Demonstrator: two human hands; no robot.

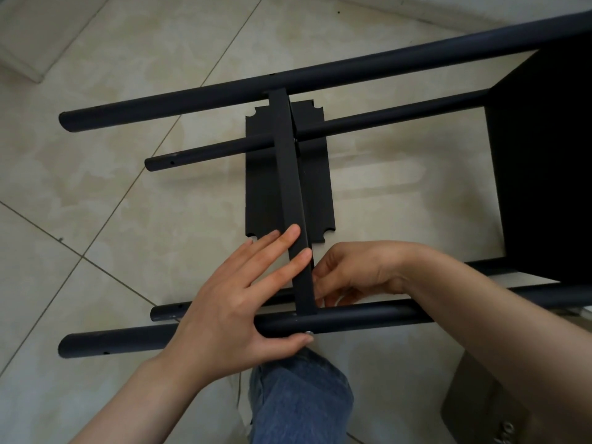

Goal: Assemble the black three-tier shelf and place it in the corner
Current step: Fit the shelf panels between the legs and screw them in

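Note:
The black shelf frame lies on its side on the tiled floor, its tubes running left to right. One shelf panel (290,187) stands on edge between the far upper tube (320,72) and the near upper tube (112,342). My left hand (230,315) lays straight fingers on that panel's near end, with the thumb along the near tube beside a silver screw head (309,332). My right hand (362,270) reaches to the panel's right face with curled fingers; its fingertips are hidden behind the panel. A loose notched panel (320,193) lies flat on the floor underneath.
A fitted black shelf (544,155) closes the frame's right end. Two lower tubes (208,149) (166,312) sit near the floor. My jeans-clad knee (298,405) is just below the near tube. A brown box (474,405) stands at the bottom right. A raised ledge (32,43) lies upper left.

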